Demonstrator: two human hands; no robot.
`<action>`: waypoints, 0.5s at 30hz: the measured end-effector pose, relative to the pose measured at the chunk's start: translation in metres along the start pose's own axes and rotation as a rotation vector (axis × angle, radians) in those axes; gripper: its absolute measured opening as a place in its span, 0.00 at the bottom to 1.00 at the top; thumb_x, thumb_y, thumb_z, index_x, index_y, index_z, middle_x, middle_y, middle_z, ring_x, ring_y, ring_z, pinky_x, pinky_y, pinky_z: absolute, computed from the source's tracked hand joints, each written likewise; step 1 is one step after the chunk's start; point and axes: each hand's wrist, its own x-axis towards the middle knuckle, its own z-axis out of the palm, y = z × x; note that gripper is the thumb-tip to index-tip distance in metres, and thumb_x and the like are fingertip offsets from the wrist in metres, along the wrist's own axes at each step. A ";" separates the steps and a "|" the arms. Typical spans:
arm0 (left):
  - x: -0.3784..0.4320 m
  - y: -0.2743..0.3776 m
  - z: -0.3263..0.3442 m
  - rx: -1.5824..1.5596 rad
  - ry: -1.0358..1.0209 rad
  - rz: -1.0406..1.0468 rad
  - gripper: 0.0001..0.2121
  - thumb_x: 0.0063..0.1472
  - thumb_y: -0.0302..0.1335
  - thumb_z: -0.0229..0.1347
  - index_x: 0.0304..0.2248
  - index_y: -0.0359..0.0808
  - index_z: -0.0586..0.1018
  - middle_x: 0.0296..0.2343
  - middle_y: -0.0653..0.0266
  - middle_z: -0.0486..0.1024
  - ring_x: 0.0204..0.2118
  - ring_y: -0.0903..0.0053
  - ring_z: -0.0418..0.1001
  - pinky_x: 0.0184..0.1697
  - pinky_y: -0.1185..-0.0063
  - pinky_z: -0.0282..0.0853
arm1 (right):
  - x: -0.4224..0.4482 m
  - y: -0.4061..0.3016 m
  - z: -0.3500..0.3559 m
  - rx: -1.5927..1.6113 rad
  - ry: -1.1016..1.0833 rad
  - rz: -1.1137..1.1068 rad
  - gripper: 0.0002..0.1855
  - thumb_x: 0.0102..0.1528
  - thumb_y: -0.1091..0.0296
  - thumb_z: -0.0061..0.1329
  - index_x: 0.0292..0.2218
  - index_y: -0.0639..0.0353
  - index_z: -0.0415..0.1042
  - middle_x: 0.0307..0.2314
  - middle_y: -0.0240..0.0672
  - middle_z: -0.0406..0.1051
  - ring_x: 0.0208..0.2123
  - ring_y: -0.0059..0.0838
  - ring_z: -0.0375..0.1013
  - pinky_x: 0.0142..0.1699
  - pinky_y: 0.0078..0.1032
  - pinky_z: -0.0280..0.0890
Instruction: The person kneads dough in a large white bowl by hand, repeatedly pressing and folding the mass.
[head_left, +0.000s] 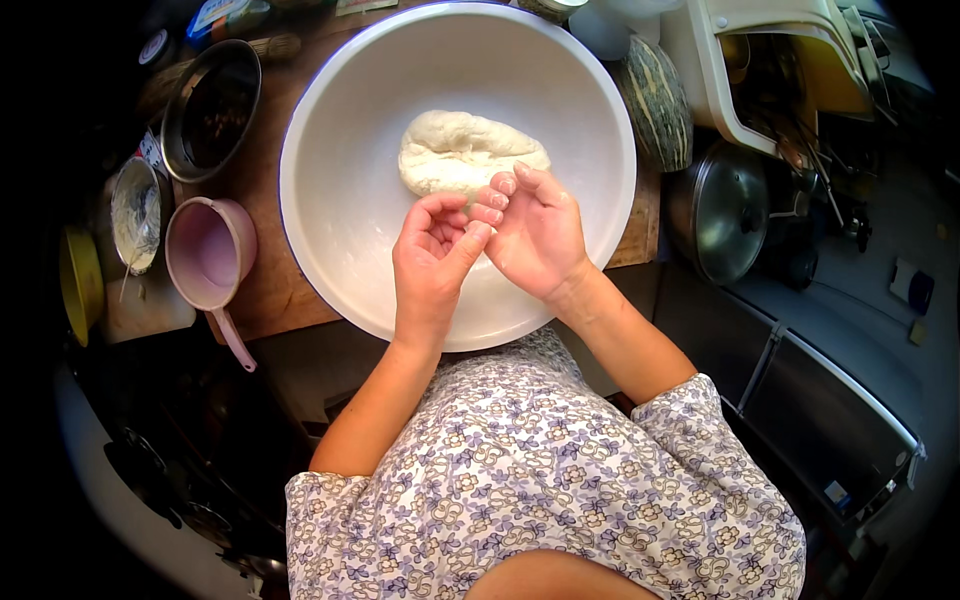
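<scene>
A folded lump of pale dough (457, 150) lies in a large white basin (337, 247) with a blue rim. Above the basin's near half, my left hand (439, 259) has curled fingers, and its thumb touches the fingertips of my right hand (532, 232). The right palm is turned up, its fingers partly bent, with bits of dough on the fingertips. Its fingers overlap the dough's near edge in the view. Whether a small scrap of dough is pinched between the hands, I cannot tell.
On the wooden table (281, 304) at left stand a pink plastic dipper (214, 259), a dark metal pan (217, 112) and a metal bowl of flour (135, 214) with a utensil in it. Right of the basin are a green striped squash (658, 105) and a metal pot lid (731, 214).
</scene>
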 end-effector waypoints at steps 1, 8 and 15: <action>0.001 -0.002 -0.003 0.057 -0.022 0.034 0.16 0.57 0.23 0.57 0.44 0.30 0.70 0.32 0.69 0.69 0.33 0.86 0.65 0.39 0.84 0.66 | -0.001 0.000 -0.004 0.029 -0.029 0.015 0.14 0.61 0.59 0.34 0.31 0.59 0.64 0.26 0.34 0.64 0.31 0.29 0.64 0.44 0.28 0.64; 0.000 0.004 0.011 -0.025 -0.010 0.147 0.16 0.66 0.26 0.46 0.52 0.32 0.67 0.40 0.62 0.73 0.45 0.78 0.69 0.47 0.81 0.66 | -0.007 0.025 0.012 0.099 0.073 0.017 0.14 0.64 0.61 0.34 0.40 0.61 0.65 0.36 0.38 0.67 0.44 0.32 0.65 0.52 0.29 0.62; 0.015 0.001 0.000 0.283 0.052 0.202 0.12 0.69 0.31 0.40 0.38 0.30 0.70 0.30 0.60 0.74 0.33 0.80 0.72 0.38 0.82 0.69 | -0.023 0.053 0.028 -0.465 0.158 -0.115 0.22 0.63 0.69 0.34 0.57 0.67 0.55 0.53 0.40 0.59 0.57 0.31 0.57 0.61 0.28 0.54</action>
